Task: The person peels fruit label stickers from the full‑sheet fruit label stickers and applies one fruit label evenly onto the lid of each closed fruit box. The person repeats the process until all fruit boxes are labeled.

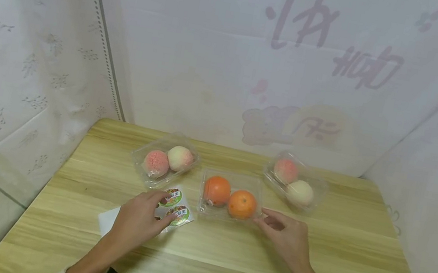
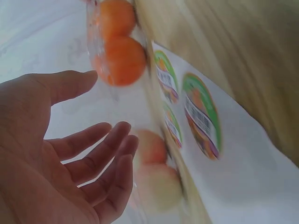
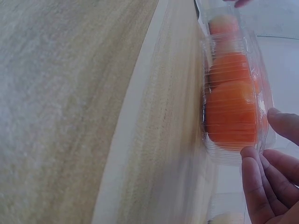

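My left hand hovers over a white sheet of round fruit stickers, thumb and fingers spread apart. In the left wrist view its palm and loosely bent fingers hold nothing. The stickers there show green rims and barcodes. My right hand holds the right edge of a clear plastic clamshell box, thumb and fingertips at its corner. Two oranges sit inside that closed box. In the right wrist view the curled fingers are right at the end of the box.
Behind to the left stands another clear clamshell box with two pink-and-cream peaches. A similar peach box stands at the back right. All lie on a wooden table, with patterned white cloth hanging behind it.
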A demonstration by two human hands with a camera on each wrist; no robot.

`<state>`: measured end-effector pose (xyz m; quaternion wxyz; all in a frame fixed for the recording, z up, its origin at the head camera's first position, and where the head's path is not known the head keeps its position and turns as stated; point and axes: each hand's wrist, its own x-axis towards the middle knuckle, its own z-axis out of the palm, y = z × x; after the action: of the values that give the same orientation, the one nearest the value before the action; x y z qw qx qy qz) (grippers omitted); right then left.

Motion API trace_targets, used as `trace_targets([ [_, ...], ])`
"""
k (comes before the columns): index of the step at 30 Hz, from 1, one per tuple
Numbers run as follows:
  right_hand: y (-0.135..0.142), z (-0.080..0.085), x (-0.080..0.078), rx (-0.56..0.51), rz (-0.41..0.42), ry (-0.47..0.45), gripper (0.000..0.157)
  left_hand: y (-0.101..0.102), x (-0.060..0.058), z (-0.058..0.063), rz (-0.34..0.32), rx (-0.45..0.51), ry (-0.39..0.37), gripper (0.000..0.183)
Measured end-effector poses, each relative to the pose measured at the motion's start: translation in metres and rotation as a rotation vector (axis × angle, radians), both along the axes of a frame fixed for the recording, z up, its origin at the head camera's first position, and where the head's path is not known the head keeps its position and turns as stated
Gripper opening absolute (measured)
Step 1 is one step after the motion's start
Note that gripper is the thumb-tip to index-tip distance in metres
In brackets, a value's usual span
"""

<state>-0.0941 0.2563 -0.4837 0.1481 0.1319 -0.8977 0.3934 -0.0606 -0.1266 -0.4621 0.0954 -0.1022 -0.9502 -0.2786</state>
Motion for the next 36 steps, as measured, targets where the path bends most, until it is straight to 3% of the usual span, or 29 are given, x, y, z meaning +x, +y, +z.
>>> trace_targets([
  [7, 0.001, 0.001, 0.000, 0.010, -0.004, -0.001, 0.028, -0.023, 0.007, -0.012, 0.062, -0.043, -0.056, 0.045],
  [14, 0.001, 0.001, 0.002, 0.012, -0.022, -0.023, 0.028, -0.038, 0.001, -0.026, 0.097, -0.050, -0.035, 0.048],
  [24, 0.000, 0.001, 0.003, 0.001, -0.018, -0.031, 0.028, -0.046, -0.006, -0.033, 0.057, -0.062, -0.054, 0.061],
  [36, 0.000, 0.001, -0.002, 0.018, -0.017, -0.036, 0.028, -0.045, -0.007, -0.032, 0.016, -0.127, -0.019, 0.057],
])
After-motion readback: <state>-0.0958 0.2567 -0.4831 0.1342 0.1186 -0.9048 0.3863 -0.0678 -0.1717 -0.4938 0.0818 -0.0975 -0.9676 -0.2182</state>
